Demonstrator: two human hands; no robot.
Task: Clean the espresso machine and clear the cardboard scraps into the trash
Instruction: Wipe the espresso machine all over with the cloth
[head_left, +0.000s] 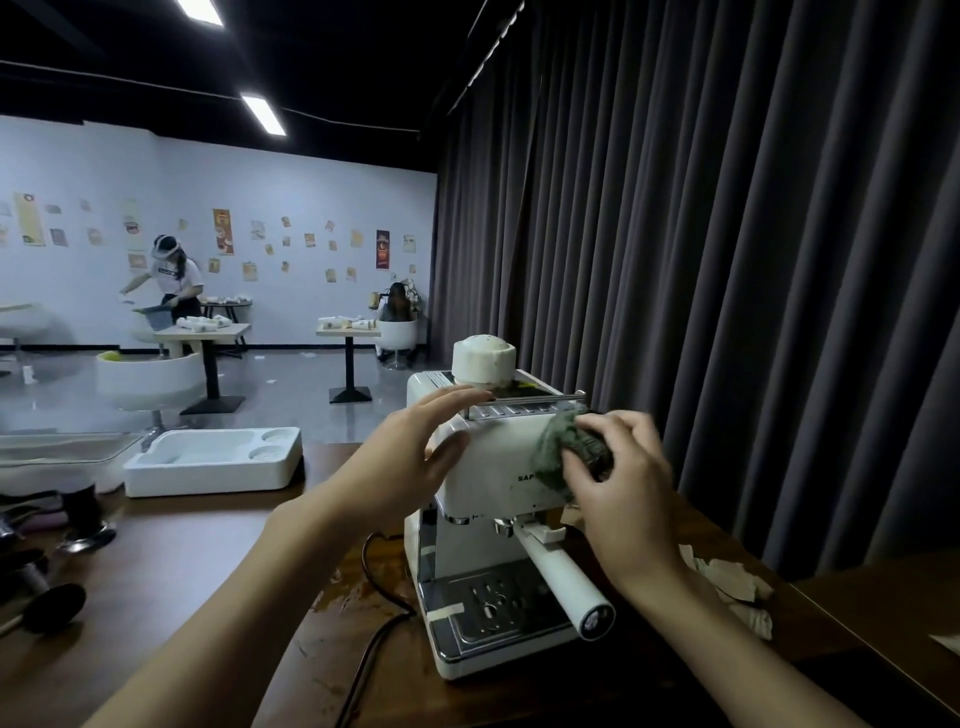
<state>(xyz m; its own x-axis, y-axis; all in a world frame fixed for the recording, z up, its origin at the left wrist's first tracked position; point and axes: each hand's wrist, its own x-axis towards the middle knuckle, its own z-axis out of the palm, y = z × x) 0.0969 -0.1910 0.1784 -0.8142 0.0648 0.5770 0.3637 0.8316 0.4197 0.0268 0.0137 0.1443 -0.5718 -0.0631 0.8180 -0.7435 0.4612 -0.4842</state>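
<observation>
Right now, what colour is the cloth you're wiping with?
Greyish green cloth, clearest in the head view, against the white espresso machine.

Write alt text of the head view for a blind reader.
A right hand grips a green cloth against the front of a white espresso machine; the open left hand steadies its side. Cardboard scraps lie to its right.
</observation>
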